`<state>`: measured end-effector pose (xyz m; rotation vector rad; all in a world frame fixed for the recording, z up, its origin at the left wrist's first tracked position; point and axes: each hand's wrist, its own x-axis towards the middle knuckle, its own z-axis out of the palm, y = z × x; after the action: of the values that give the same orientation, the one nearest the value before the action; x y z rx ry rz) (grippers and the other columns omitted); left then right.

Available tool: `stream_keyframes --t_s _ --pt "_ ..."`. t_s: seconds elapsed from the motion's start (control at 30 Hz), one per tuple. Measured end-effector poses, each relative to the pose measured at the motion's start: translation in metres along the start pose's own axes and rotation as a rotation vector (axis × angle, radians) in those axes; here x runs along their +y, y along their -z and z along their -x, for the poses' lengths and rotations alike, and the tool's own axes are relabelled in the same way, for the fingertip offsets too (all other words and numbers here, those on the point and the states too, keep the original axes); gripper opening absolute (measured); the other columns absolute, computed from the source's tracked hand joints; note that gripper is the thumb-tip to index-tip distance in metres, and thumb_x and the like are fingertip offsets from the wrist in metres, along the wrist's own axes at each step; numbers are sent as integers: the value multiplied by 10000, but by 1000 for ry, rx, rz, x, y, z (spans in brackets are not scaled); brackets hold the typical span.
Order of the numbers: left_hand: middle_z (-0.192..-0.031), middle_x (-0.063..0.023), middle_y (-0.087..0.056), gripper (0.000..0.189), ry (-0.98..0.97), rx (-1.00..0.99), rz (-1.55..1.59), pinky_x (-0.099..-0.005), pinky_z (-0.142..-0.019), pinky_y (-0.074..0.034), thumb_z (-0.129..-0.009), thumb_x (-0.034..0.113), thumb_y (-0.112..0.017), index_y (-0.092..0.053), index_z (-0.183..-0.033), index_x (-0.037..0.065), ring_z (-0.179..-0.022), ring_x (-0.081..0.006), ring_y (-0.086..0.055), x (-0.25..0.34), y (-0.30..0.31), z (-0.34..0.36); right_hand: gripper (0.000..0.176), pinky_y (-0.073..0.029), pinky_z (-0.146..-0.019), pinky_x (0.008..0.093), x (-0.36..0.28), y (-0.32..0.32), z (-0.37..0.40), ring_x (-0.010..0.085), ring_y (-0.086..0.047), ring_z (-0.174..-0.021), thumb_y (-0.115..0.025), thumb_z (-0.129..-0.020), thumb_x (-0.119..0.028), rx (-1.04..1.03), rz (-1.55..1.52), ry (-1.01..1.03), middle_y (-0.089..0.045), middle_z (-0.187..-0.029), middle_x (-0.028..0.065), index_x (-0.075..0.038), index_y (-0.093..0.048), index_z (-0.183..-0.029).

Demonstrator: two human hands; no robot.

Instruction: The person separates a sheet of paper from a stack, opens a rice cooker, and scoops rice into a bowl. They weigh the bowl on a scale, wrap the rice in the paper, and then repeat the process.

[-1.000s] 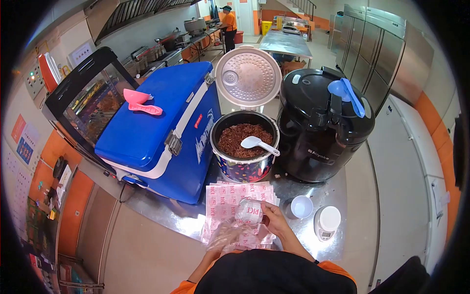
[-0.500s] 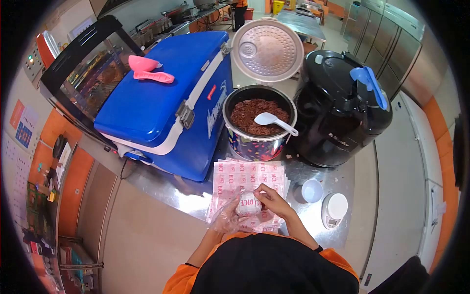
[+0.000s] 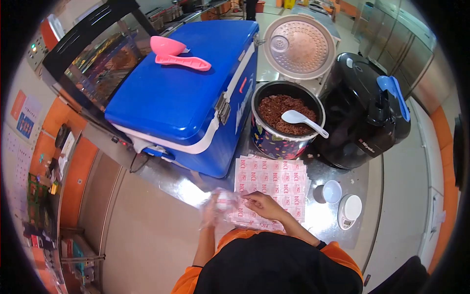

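Note:
My left hand point(image 3: 211, 211), in a clear plastic glove, holds a paper-wrapped packet point(image 3: 225, 202) left of the printed paper stack point(image 3: 274, 183); motion blurs it. My right hand point(image 3: 262, 203) is bare, its fingers pinched together at the packet's right side, over the papers. What its fingertips hold is too small to make out. Behind the papers stands an open rice cooker point(image 3: 281, 142) of dark reddish rice point(image 3: 279, 109), a white paddle point(image 3: 298, 117) lying on the rice.
A blue cooler box point(image 3: 171, 93) with a pink scoop point(image 3: 183, 61) on top stands left. On the right are a black cooker point(image 3: 362, 112) with blue spoons point(image 3: 394, 93), a small cup point(image 3: 332, 191) and a white scale point(image 3: 350, 208). Far back, a person's legs point(image 3: 250, 10) show.
The view has shifted left. My left hand has carried the packet leftward off the paper stack. My right hand has moved to the left part of the papers.

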<state>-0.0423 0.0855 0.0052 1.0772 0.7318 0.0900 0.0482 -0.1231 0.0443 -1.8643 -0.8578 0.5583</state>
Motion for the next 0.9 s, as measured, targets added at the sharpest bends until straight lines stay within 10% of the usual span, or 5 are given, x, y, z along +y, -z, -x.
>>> stream_keyframes --t_s 0.2,0.33,0.43,0.63,0.9 --pt "-877 -43 -628 420 -301 216 -226 -299 -642 -494 -828 371 -644 -631 -1060 21 -753 -161 -597 43 72 -38 277 -484 -728 320 -11 64 44 228 -589 -862 -597 -835 -60 636 21 -243 -591 -1004 124 -57 -605 -1112" --pt "-901 -75 -643 381 -312 235 -358 -308 -657 -489 -826 336 -655 -647 -1042 22 -753 -168 -604 76 69 -59 566 -356 -932 479 32 118 101 394 -457 -1097 -693 -778 -289 1135 830 -305 -487 -1176 240 -82 -500 -1268" --pt "-940 -127 -653 442 -559 366 -659 -348 -737 -480 -830 359 -639 -619 -1095 6 -815 -224 -613 71 80 -82 920 -321 -951 559 74 129 128 496 -369 -1172 -663 -689 -624 982 1081 -540 -358 -1283 363 -157 -333 -1409" --pt "-1101 -188 -615 491 -852 1015 -547 -390 -882 -429 -929 444 -475 -567 -1185 35 -1001 -306 -579 75 39 -46 775 -368 -914 528 97 119 125 462 -457 -1064 -666 -745 -501 868 989 -822 -422 -1289 235 -156 -373 -1374" --pt "-1187 -105 -555 468 -19 -431 254 -379 -872 -463 -933 420 -403 -467 -1260 91 -1028 -239 -564 15 -113 61 753 -364 -964 421 -87 49 44 352 -442 -1133 -745 -724 -292 509 376 27 -466 -1236 182 -12 -371 -1316"
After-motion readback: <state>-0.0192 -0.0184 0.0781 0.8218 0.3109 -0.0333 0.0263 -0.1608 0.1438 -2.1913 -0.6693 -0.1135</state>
